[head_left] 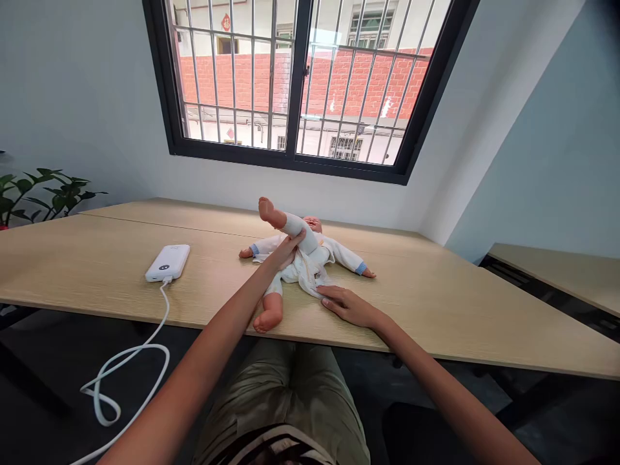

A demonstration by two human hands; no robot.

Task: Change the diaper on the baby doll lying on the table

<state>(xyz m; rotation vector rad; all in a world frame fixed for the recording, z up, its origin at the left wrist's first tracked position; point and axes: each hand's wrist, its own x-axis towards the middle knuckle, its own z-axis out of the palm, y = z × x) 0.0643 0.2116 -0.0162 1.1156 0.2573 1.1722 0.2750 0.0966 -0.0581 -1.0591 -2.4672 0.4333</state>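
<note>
From my remote seat, I see the baby doll (pixel 316 253) lying near-to-far on the wood-grain desk (pixel 445 303), head far (raised leg (pixel 292 223) pointing far left). The left hand (pixel 289 250) clasps that leg; the right hand (pixel 349 307), loosely spread, touches white clothing (pixel 310 279). Beyond: a barred window (pixel 294 84).

left hand (pixel 287 252) around raised leg (pixel 294 224) of doll (pixel 314 253), right hand (pixel 349 306) at its clothing (pixel 310 274)

The left arm (pixel 213 339) is slanting from near left toward the far middle, the left hand (pixel 289 252) clasping. The right arm (pixel 429 370) is slanting from near right, the right hand (pixel 351 307) lying palm down.
</note>
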